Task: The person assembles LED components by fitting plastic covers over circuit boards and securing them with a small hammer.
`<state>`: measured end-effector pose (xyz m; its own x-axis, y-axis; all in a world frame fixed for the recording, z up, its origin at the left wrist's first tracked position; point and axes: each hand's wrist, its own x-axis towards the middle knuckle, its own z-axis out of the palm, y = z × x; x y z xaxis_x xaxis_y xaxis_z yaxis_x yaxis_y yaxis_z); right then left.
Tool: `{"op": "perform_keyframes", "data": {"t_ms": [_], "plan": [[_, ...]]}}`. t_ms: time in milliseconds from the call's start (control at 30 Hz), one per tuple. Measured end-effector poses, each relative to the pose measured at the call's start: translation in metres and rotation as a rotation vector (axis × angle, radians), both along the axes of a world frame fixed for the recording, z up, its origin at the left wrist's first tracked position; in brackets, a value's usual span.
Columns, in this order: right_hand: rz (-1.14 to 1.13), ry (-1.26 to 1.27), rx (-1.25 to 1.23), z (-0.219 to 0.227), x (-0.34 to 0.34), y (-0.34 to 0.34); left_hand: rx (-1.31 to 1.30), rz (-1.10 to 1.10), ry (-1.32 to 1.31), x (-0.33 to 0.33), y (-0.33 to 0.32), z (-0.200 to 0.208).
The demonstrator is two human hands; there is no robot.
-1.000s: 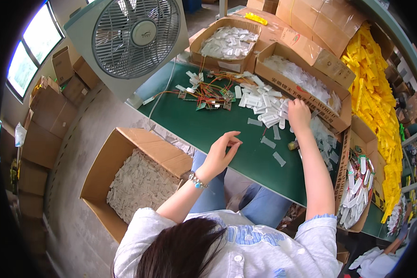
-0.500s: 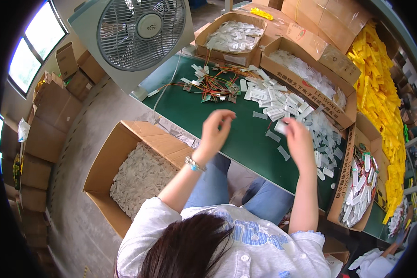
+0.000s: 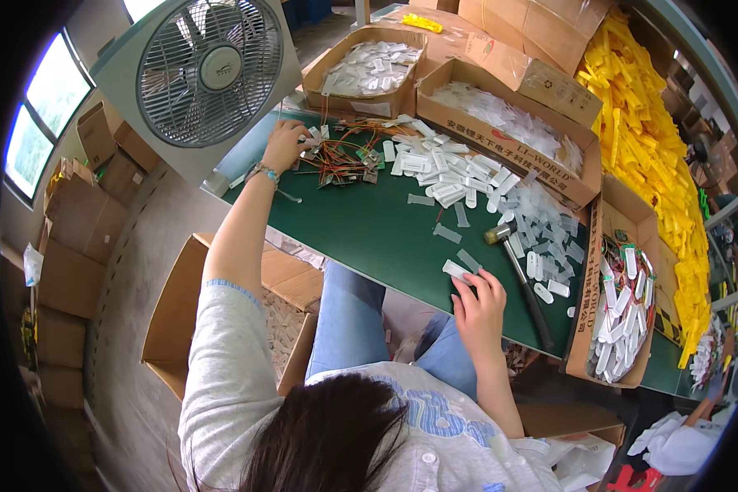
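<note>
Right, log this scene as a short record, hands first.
Left hand: at the tangle of wired circuit boards; grip unclear
Right hand: touching a white casing near the table's front edge
Work surface: green table
Tool: black-handled hammer, lying right of the casing
Loose parts: heap of white casings; clear strips
Beyond table's left end: grey fan
Right side: yellow pile

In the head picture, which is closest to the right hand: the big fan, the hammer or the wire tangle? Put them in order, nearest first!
1. Hammer: just right of the right hand, on the green table.
2. Wire tangle: toward the table's far left.
3. Big fan: farthest, past the table's left end.
</note>
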<state>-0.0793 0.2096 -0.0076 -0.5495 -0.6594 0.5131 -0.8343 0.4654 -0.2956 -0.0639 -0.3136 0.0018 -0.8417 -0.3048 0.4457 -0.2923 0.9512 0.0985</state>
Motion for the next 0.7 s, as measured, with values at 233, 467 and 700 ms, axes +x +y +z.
{"op": "perform_keyframes", "data": {"t_ms": [233, 467, 700], "plan": [[0.01, -0.008, -0.031, 0.004, 0.003, 0.001, 0.119, -0.018, 0.012, 0.012, 0.034, 0.044], [0.025, -0.049, -0.047, 0.005, 0.002, 0.001, -0.007, -0.1, 0.463, -0.004, 0.084, 0.078], [0.009, -0.118, -0.094, 0.006, 0.001, 0.001, 0.713, -0.11, 0.989, -0.02, 0.157, 0.091]]}}
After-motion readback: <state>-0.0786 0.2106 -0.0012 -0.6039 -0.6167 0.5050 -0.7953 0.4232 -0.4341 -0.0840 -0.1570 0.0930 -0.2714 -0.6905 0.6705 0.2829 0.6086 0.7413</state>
